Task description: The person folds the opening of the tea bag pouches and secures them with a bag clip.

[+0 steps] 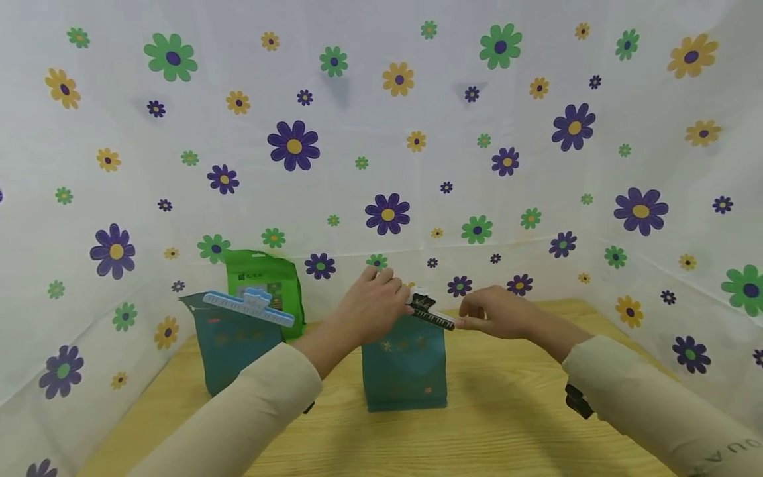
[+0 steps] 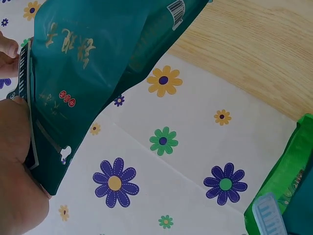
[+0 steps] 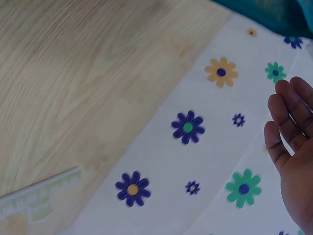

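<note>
A teal bag stands upright on the table, with a black clip with piano-key markings across its top edge. My left hand grips the clip at its left part and covers that end; in the left wrist view the clip runs along the bag's edge. At the clip's other end is my right hand, its thumb tip by the clip's corner; whether they touch is unclear. The right wrist view shows loosely bent fingers with nothing visible in the palm.
At the left, another teal bag carries a blue clip on its top, and a bright green bag stands behind it. A pale clip lies on the wooden table. Flower-printed white cloth surrounds the table.
</note>
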The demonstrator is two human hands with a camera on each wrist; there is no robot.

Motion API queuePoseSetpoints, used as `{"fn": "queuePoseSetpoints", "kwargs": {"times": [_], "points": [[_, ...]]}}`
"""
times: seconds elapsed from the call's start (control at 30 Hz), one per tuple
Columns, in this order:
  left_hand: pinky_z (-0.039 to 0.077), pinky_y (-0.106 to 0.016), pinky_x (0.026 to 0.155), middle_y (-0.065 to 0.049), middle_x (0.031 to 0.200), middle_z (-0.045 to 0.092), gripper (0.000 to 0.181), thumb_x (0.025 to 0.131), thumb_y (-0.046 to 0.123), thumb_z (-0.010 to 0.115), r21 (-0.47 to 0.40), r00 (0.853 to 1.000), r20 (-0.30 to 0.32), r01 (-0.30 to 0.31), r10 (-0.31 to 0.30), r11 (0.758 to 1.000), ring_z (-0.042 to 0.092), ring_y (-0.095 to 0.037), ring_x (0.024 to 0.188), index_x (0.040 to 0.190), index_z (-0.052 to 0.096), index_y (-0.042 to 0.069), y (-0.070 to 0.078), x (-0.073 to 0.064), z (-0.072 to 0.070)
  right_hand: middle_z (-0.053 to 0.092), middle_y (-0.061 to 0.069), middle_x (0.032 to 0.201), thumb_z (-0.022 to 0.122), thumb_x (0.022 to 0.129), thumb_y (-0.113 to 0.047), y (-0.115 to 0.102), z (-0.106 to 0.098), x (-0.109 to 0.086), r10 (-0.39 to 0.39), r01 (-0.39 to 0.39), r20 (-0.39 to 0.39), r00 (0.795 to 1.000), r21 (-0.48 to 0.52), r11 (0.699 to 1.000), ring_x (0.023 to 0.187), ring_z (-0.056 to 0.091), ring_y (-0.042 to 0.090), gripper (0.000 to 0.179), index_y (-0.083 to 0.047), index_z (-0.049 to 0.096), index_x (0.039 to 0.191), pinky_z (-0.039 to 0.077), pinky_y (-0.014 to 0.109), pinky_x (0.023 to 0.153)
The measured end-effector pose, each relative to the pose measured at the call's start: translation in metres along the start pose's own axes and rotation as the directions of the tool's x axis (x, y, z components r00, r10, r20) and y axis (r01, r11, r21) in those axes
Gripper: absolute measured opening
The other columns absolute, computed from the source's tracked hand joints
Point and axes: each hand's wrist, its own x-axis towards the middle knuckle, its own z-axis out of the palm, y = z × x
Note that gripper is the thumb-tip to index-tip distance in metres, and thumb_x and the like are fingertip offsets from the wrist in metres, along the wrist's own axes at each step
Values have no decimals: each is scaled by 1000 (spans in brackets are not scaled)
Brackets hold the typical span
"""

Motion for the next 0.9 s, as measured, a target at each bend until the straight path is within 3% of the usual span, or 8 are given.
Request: {"fn": "queuePoseSetpoints", "kwargs": {"times": [0.13, 0.3, 0.73, 0.9], "points": [[34, -35, 79, 2, 93, 66, 35, 104, 45, 48, 3, 1000, -7, -3, 3, 1000, 46, -19, 84, 102, 67, 15, -7, -9, 0, 65, -9, 78, 58, 101, -34, 16, -7, -16, 70, -70, 4, 998, -23, 997, 68, 52, 4, 25, -14, 72, 94, 47, 28, 65], [31, -35, 77, 2, 90, 64, 34, 103, 44, 50, 7, 1000, -4, -16, 16, 1000, 43, -19, 82, 101, 67, 15, -15, -22, 0, 62, -9, 73, 62, 99, -22, 39, -14, -43, 111, -111, 0, 994, -70, 991, 64, 49, 3, 17, -10, 72, 90, 46, 27, 62], [30, -38, 76, 1, 88, 62, 30, 101, 42, 55, 21, 999, -27, -25, 26, 999, 36, -19, 78, 99, 66, 14, -38, -62, 0, 52, -9, 67, 66, 94, -16, 93, -10, -102, 230, -224, 16, 973, -170, 960, 61, 42, 5, 16, -12, 64, 79, 38, 25, 58], [31, -38, 76, 0, 88, 62, 30, 100, 42, 58, 28, 999, -39, -27, 28, 999, 39, -20, 79, 95, 65, 13, -46, -79, 1, 54, -5, 69, 68, 93, -14, 106, -5, -122, 316, -300, 58, 947, -197, 933, 63, 45, 9, 17, -10, 60, 78, 41, 28, 59]]}}
